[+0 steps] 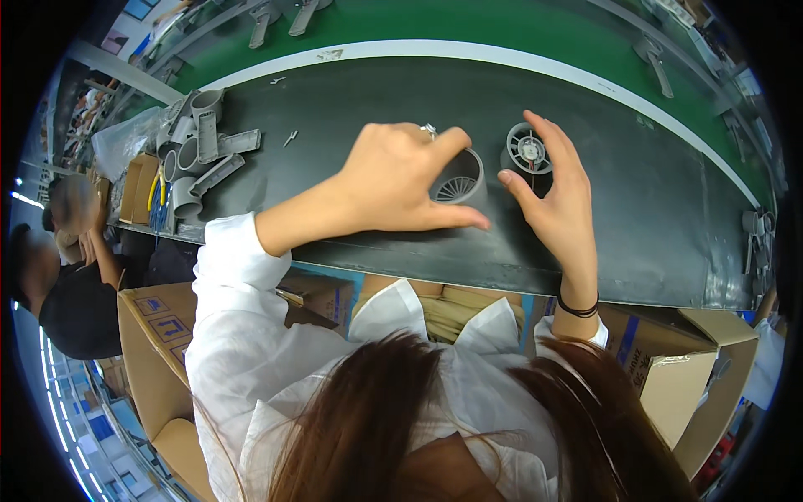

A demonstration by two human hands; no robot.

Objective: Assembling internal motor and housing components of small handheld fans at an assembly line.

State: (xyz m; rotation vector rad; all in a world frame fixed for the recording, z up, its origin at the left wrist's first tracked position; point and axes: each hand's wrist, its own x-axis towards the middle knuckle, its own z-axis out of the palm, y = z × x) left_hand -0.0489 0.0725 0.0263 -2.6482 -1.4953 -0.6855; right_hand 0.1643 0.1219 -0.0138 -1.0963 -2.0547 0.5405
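My left hand [406, 180] is spread beside a grey cylindrical housing [475, 171] with a radial grille inside. Its thumb and index finger reach apart around the housing, without visibly gripping it; the other fingers are partly hidden. A small shiny piece shows at the knuckles, too small to name. To the right, my right hand [562, 180] curves open around a grey round fan part [529, 149] with spokes and a centre hub. Thumb and fingertips lie near opposite sides of its rim; whether they touch it I cannot tell. Both parts are on the dark work surface [335, 109].
Several grey hair-dryer-like shells [196, 151] are heaped at the left, beside a small cardboard box [138, 188]. Cardboard boxes [159, 326] flank my body. Beyond a white rail [401, 48] runs a green belt [468, 23] with grey parts. Another person [75, 293] sits at far left.
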